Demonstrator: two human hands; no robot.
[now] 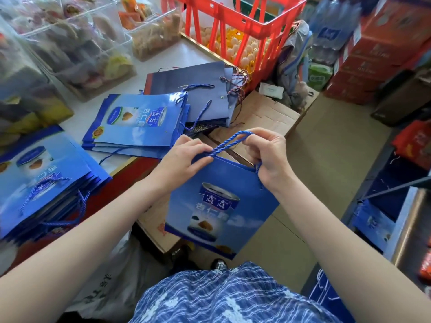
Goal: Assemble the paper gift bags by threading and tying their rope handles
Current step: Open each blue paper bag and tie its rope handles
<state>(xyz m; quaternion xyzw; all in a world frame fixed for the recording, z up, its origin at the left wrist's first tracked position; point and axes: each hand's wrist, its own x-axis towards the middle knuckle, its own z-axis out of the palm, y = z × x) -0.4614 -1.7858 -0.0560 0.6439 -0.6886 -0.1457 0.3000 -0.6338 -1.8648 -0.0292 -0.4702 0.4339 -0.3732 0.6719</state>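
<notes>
Centre of frame: a flat blue paper bag hangs in the air, tilted, its top edge toward the upper middle and its lower corner down near the person's checked blue garment. The left hand sits at the bag's top left corner, fingers curled and pinching the blue rope handle where it meets the top edge. The right hand is at the top right corner, fingers curled round the other stretch of the same rope; a short rope end shows below the thumb against the bag's right edge. The rope arches in a loop between the two hands, above the bag. Below and right of the bag lies bare tan floor, the largest open patch in view. Left of frame, a white counter carries a stack of bags with handles at lower left, overhanging the counter's front edge, a second stack at centre left, and a dark blue pile behind it. A red crate stands at the counter's far corner, top centre. Flattened cardboard lies beyond the hands, red cartons upper right.
</notes>
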